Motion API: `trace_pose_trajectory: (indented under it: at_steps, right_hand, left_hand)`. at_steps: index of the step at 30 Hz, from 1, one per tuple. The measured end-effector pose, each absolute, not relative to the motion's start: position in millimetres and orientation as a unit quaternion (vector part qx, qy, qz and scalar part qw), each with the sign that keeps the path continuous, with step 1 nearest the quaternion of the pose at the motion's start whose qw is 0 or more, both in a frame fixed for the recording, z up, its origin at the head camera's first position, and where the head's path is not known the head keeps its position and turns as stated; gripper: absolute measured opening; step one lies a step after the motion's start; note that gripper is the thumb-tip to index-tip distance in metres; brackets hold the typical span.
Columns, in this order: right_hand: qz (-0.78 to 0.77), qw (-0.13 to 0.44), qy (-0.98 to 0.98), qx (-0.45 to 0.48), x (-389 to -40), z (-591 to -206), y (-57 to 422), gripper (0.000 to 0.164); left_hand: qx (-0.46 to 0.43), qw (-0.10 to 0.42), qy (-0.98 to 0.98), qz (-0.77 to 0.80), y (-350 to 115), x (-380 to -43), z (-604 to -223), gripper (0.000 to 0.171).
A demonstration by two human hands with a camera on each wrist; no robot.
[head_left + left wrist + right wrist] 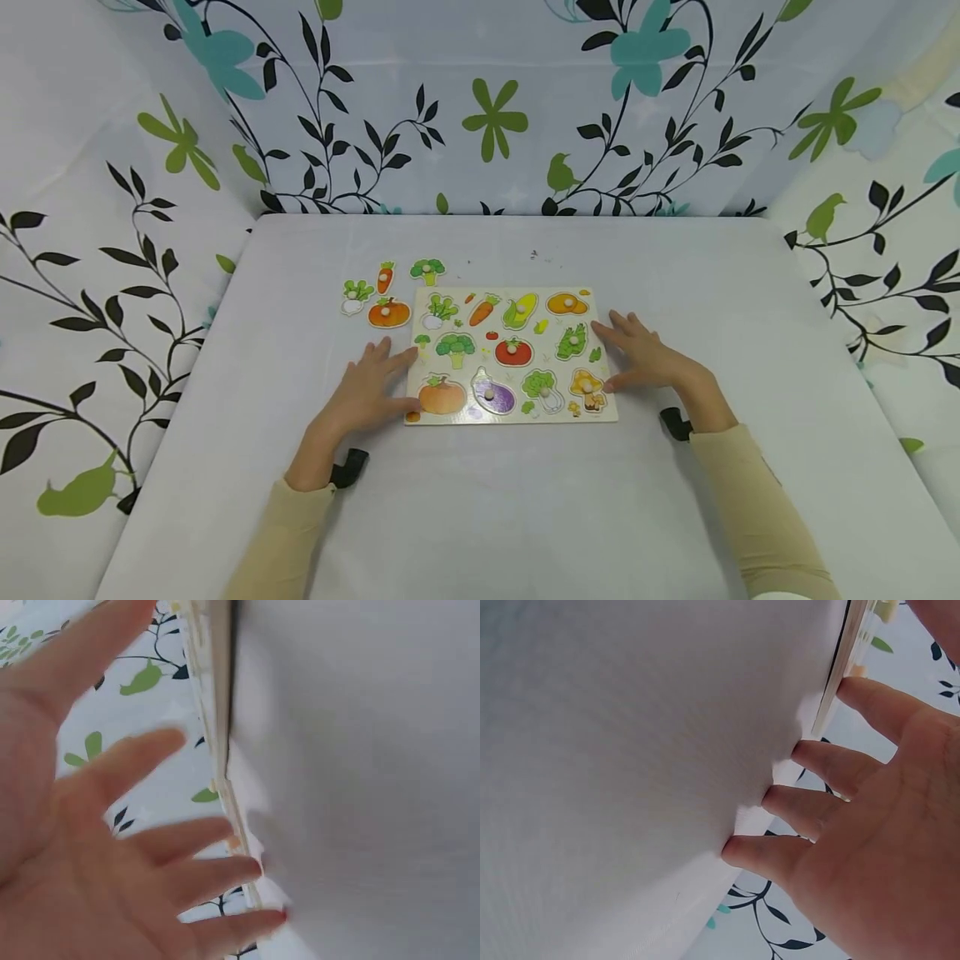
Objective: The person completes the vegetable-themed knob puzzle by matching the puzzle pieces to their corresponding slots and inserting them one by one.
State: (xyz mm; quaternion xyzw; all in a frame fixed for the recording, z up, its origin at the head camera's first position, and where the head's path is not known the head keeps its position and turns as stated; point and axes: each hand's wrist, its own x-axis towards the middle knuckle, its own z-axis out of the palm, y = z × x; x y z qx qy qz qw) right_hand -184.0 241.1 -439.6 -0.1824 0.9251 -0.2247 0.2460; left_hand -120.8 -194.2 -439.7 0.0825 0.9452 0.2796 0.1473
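A wooden vegetable puzzle board (480, 417) lies flat on the white table, between both hands. At its left edge is my left hand (367, 387), fingers spread, thumb and index fingertip at the board. My right hand (648, 354) is spread along the right edge; its index finger and thumb meet the side, and in the right wrist view the other fingertips (739, 847) rest on the table. Knobbed pieces sit in the board, among them an eggplant (492, 393), a tomato (513, 352) and a mushroom (588, 390).
Loose pieces lie beyond the board's upper left corner: a white radish (354, 298), a carrot (385, 277), a pumpkin (389, 313) and a broccoli (427, 269). Patterned cloth (495, 50) hangs behind the table (525, 517) and at both sides.
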Motion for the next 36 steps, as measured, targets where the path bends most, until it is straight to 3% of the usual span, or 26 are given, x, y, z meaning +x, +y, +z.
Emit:
trace_pose_trajectory:
  at_steps: [6, 9, 19, 26, 36]
  right_hand:
    - [-0.224, 0.246, 0.927, -0.175, -183.8, -438.4, 238.9, 0.103]
    - [-0.231, 0.250, 0.925, -0.170, -183.1, -439.2, 238.0, 0.102]
    - [-0.225, 0.255, 0.926, -0.164, -182.7, -445.6, 238.4, 0.104]
    - [-0.231, 0.254, 0.924, -0.165, -183.1, -443.1, 240.7, 0.104]
    - [-0.232, 0.256, 0.923, -0.170, -183.2, -441.9, 240.2, 0.103]
  left_hand:
    - [-0.010, 0.019, 0.930, 0.366, -201.4, -158.6, -431.2, 0.053]
    - [-0.069, -0.010, 0.917, 0.393, -207.1, -180.8, -432.4, 0.042]
    - [-0.193, 0.043, 0.890, 0.412, -210.3, -214.1, -447.2, 0.032]
    - [-0.212, 0.065, 0.900, 0.377, -207.2, -221.7, -448.1, 0.027]
    - [-0.210, 0.024, 0.916, 0.342, -200.6, -208.1, -438.5, 0.023]
